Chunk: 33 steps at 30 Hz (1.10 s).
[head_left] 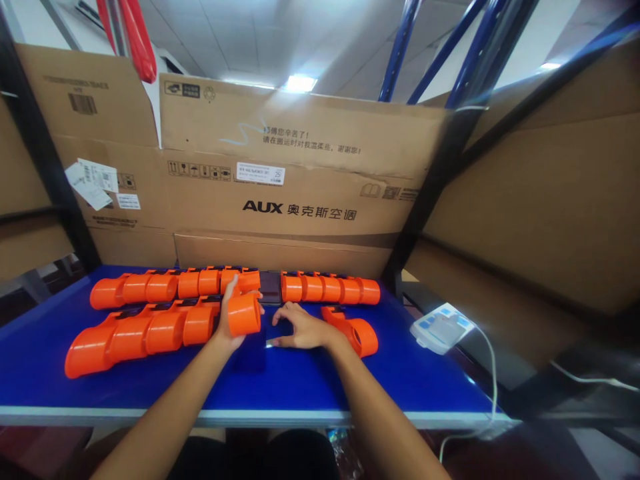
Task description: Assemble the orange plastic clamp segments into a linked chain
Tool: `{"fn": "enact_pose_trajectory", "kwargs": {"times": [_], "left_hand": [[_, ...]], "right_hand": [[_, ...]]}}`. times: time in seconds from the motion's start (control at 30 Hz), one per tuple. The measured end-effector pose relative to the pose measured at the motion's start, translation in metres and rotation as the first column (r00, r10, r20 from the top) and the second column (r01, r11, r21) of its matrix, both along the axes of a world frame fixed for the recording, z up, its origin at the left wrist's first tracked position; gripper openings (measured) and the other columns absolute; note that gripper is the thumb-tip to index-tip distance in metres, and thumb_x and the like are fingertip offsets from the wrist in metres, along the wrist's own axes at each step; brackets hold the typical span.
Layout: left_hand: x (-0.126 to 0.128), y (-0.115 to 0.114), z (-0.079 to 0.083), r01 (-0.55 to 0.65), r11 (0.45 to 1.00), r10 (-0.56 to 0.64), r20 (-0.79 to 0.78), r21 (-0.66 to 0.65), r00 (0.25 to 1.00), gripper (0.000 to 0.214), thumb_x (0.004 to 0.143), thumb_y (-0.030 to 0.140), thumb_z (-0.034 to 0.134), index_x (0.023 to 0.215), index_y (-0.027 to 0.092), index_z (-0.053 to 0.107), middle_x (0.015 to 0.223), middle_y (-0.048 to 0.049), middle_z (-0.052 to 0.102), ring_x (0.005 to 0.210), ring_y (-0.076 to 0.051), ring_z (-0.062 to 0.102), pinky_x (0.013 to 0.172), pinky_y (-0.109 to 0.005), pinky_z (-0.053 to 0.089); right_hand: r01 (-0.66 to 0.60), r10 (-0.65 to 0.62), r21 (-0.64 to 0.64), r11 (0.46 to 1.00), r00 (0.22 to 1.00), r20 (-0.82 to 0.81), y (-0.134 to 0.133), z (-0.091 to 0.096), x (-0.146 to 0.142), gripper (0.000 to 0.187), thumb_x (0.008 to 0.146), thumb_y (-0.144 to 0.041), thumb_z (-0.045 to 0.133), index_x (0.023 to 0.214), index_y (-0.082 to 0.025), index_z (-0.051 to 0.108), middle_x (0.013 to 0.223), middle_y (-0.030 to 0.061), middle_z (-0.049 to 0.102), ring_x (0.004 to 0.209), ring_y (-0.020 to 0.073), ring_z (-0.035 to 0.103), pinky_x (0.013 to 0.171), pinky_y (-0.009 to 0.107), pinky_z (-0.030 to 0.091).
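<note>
My left hand (229, 323) is closed around an orange cylindrical plastic piece (244, 315), holding it upright above the blue table (200, 393). To its right, my right hand (303, 328) hovers low with thumb and fingers curved apart, and nothing shows between them. A similar orange piece (367, 337) lies beside my right wrist, partly hidden by the forearm. Left of my hands stretches a front row of orange pieces (129, 339) with dark parts behind them. Another row of orange pieces (331, 289) runs along the back, interrupted by a dark box-like object (271, 287).
A white device with a pale screen (442, 328) and a cable sits at the table's right edge. Cardboard sheets (300, 247) wall off the back and sides. A black post (425, 193) rises at the right rear corner.
</note>
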State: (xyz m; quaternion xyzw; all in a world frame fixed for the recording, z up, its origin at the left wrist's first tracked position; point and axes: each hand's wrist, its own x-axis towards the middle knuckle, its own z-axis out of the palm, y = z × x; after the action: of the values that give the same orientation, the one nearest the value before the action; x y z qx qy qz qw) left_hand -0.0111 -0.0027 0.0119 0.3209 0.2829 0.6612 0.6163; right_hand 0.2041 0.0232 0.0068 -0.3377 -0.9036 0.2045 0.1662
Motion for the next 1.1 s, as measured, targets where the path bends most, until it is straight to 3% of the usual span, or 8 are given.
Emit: {"fn": "enact_pose_trajectory", "kwargs": {"times": [0.1, 0.27, 0.33, 0.5, 0.63, 0.8, 0.9, 1.1], "left_hand": [[0.001, 0.001, -0.001, 0.047, 0.998, -0.043, 0.069, -0.045, 0.997, 0.048, 0.084, 0.065, 0.058, 0.088, 0.018, 0.064, 0.071, -0.0044, 0.071, 0.049, -0.018, 0.066, 0.041, -0.026, 0.048], [0.002, 0.0, 0.003, 0.113, 0.986, -0.117, -0.027, -0.126, 0.993, 0.056, 0.08, 0.072, 0.057, 0.084, 0.017, 0.066, 0.068, -0.0072, 0.07, 0.045, -0.019, 0.064, 0.037, -0.025, 0.043], [0.002, -0.001, 0.004, 0.134, 0.982, -0.146, -0.08, -0.137, 0.986, 0.058, 0.079, 0.074, 0.057, 0.082, 0.017, 0.067, 0.066, -0.0081, 0.07, 0.045, -0.019, 0.064, 0.036, -0.024, 0.042], [0.006, -0.006, 0.004, 0.209, 0.966, -0.236, -0.188, -0.15, 0.953, 0.06, 0.078, 0.073, 0.058, 0.079, 0.014, 0.069, 0.058, -0.0075, 0.066, 0.041, -0.017, 0.06, 0.038, -0.024, 0.041], [0.014, -0.004, 0.0, 0.097, 0.99, -0.119, -0.247, -0.098, 0.962, 0.053, 0.076, 0.065, 0.066, 0.079, 0.012, 0.069, 0.066, -0.009, 0.07, 0.045, -0.018, 0.062, 0.043, -0.025, 0.044], [0.022, -0.003, -0.004, 0.072, 0.997, -0.069, -0.278, -0.001, 0.958, 0.05, 0.073, 0.055, 0.074, 0.102, 0.016, 0.062, 0.079, -0.0082, 0.075, 0.06, -0.023, 0.069, 0.052, -0.029, 0.05], [0.023, -0.006, -0.003, 0.11, 0.994, -0.101, -0.276, 0.016, 0.956, 0.054, 0.075, 0.053, 0.075, 0.113, 0.019, 0.058, 0.079, -0.0063, 0.075, 0.063, -0.022, 0.07, 0.055, -0.027, 0.05], [0.023, -0.009, 0.001, 0.134, 0.991, -0.124, -0.266, 0.02, 0.956, 0.053, 0.078, 0.05, 0.074, 0.116, 0.017, 0.059, 0.08, -0.0075, 0.075, 0.061, -0.02, 0.069, 0.054, -0.025, 0.048]], "right_hand": [[-0.019, 0.021, -0.032, 0.999, 0.998, 0.066, 0.0, 0.001, 0.003, 0.046, 0.068, -0.043, 0.087, 0.106, -0.025, 0.068, 0.105, 0.0032, 0.059, 0.1, 0.0225, 0.055, 0.09, 0.034, 0.045], [-0.111, 0.111, -0.005, 0.994, 0.994, -0.011, 0.001, 0.003, 0.007, 0.012, 0.083, -0.025, 0.072, 0.095, -0.021, 0.071, 0.096, 0.0029, 0.065, 0.093, 0.019, 0.058, 0.088, 0.031, 0.045], [-0.087, 0.086, -0.002, 0.996, 0.994, -0.061, 0.001, 0.004, 0.008, 0.007, 0.087, -0.022, 0.065, 0.09, -0.02, 0.071, 0.09, 0.003, 0.068, 0.085, 0.0174, 0.06, 0.082, 0.029, 0.046], [0.119, -0.147, -0.125, 0.985, 0.958, -0.247, -0.002, 0.007, 0.007, 0.012, 0.091, -0.027, 0.058, 0.086, -0.018, 0.065, 0.074, 0.0014, 0.069, 0.064, 0.0141, 0.061, 0.062, 0.024, 0.047], [0.19, -0.29, -0.246, 0.95, 0.827, -0.482, 0.003, 0.008, 0.003, 0.032, 0.091, -0.05, 0.058, 0.09, -0.018, 0.059, 0.068, 0.0003, 0.065, 0.056, 0.0136, 0.059, 0.053, 0.023, 0.046], [0.216, -0.316, -0.23, 0.949, 0.655, -0.686, 0.012, 0.011, 0.001, 0.041, 0.08, -0.059, 0.07, 0.089, -0.019, 0.062, 0.076, 0.0016, 0.066, 0.069, 0.0164, 0.061, 0.06, 0.026, 0.048], [0.219, -0.354, -0.28, 0.935, 0.639, -0.683, 0.013, 0.011, 0.003, 0.043, 0.08, -0.061, 0.068, 0.09, -0.02, 0.063, 0.065, -0.0017, 0.058, 0.059, 0.0145, 0.054, 0.052, 0.025, 0.042], [0.158, -0.378, -0.358, 0.92, 0.601, -0.704, 0.011, 0.009, 0.002, 0.044, 0.078, -0.06, 0.07, 0.092, -0.019, 0.062, 0.056, -0.006, 0.048, 0.047, 0.0094, 0.038, 0.043, 0.022, 0.03]]}}
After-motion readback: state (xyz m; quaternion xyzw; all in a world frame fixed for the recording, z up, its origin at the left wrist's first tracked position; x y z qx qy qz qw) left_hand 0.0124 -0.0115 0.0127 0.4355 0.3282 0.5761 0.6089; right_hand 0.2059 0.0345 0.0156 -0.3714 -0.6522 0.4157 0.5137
